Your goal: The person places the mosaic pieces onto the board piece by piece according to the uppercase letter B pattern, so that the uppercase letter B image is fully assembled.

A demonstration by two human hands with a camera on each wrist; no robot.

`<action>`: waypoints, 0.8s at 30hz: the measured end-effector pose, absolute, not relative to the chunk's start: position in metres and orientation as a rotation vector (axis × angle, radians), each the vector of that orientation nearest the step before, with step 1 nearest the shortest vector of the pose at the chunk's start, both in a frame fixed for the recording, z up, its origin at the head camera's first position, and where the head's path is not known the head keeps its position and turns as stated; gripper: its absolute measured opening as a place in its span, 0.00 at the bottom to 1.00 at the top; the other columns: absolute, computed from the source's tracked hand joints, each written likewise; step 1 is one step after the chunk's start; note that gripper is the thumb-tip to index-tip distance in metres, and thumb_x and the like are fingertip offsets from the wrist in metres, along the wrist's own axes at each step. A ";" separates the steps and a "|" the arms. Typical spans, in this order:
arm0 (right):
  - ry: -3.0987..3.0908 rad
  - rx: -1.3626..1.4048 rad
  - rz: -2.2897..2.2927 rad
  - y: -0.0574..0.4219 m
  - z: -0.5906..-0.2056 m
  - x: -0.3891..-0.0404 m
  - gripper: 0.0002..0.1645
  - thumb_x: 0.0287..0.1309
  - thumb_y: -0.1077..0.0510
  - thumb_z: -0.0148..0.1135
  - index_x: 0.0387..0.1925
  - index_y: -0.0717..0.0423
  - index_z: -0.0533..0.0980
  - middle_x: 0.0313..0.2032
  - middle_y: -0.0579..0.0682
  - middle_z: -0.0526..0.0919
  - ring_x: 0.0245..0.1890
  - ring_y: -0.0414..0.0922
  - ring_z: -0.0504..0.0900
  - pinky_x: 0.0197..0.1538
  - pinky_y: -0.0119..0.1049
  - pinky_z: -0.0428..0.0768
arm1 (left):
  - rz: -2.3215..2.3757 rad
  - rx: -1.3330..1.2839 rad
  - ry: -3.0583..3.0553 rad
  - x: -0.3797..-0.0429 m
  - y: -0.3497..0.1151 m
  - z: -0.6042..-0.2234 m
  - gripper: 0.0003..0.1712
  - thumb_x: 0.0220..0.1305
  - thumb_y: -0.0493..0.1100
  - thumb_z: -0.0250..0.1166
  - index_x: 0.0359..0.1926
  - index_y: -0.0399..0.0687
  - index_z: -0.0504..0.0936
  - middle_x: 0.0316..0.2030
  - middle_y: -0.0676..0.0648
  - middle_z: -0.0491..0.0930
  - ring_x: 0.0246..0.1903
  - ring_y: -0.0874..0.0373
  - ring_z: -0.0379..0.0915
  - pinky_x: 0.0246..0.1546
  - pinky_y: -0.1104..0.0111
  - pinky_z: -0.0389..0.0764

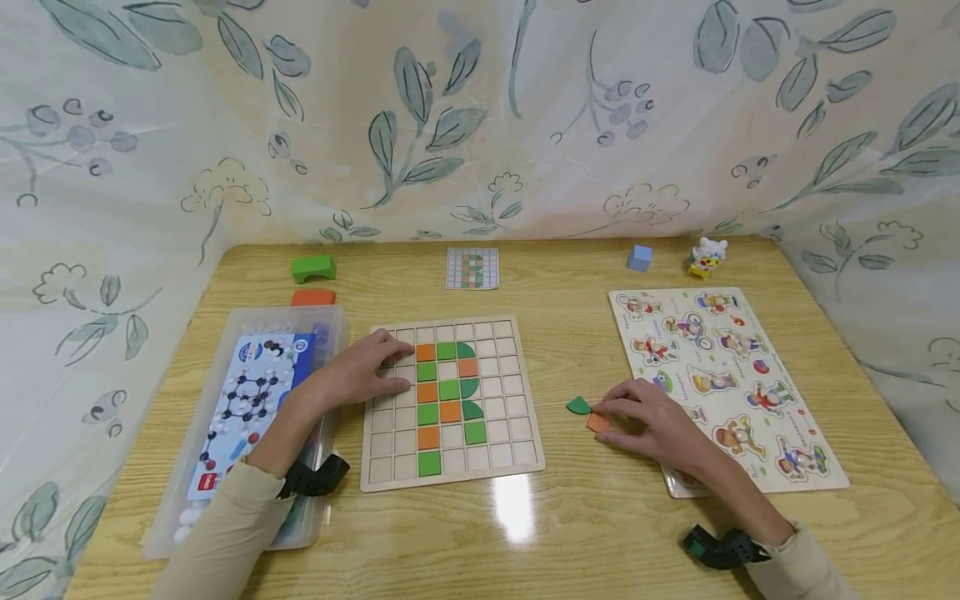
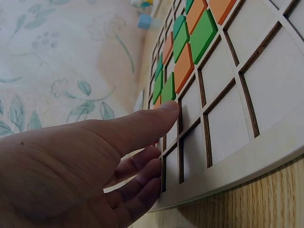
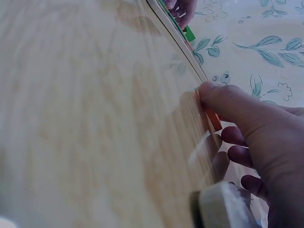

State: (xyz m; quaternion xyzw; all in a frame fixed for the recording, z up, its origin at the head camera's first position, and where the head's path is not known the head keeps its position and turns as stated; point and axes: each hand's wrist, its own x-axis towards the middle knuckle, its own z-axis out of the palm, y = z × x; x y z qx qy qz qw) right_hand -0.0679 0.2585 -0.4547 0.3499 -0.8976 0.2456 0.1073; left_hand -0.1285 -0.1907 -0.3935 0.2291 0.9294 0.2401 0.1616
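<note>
The wooden grid board (image 1: 500,409) lies mid-table, holding green and orange square tiles and several dark-green rounded pieces in its cells. At its left side my left hand (image 1: 360,371) rests with relaxed fingers, nothing held. In the left wrist view the thumb (image 2: 164,114) lies over the grid near a green tile (image 2: 168,89), the other fingers by the board's edge. Right of the board, my right hand (image 1: 656,421) pinches an orange square tile (image 1: 597,422) at the tabletop between thumb and fingers. A dark-green quarter-circle piece (image 1: 578,406) lies beside that tile, at the fingertips.
A pattern card (image 1: 452,268) lies behind the board. On the left stands a plastic box (image 1: 326,425) with a molecule-picture label, green (image 1: 313,268) and orange (image 1: 313,297) blocks behind it. A figure puzzle board (image 1: 708,417), blue cube (image 1: 641,258) and small toy figure (image 1: 707,257) occupy the right.
</note>
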 end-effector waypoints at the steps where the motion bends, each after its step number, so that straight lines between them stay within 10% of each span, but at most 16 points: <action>1: -2.644 1.028 0.719 0.258 -0.455 -0.068 0.25 0.39 0.56 0.79 0.45 0.43 0.84 0.42 0.40 0.79 0.42 0.37 0.73 0.44 0.33 0.69 | 0.687 0.651 2.653 -0.128 -0.191 -0.393 0.30 0.62 0.48 0.67 0.63 0.42 0.74 0.49 0.43 0.73 0.43 0.54 0.68 0.45 0.61 0.71; 24: -2.650 0.979 0.701 0.257 -0.456 -0.069 0.24 0.42 0.60 0.76 0.45 0.45 0.84 0.41 0.39 0.78 0.40 0.36 0.72 0.43 0.31 0.68 | 0.703 0.667 2.650 -0.129 -0.191 -0.394 0.30 0.62 0.48 0.67 0.62 0.41 0.75 0.47 0.44 0.73 0.42 0.55 0.67 0.45 0.62 0.71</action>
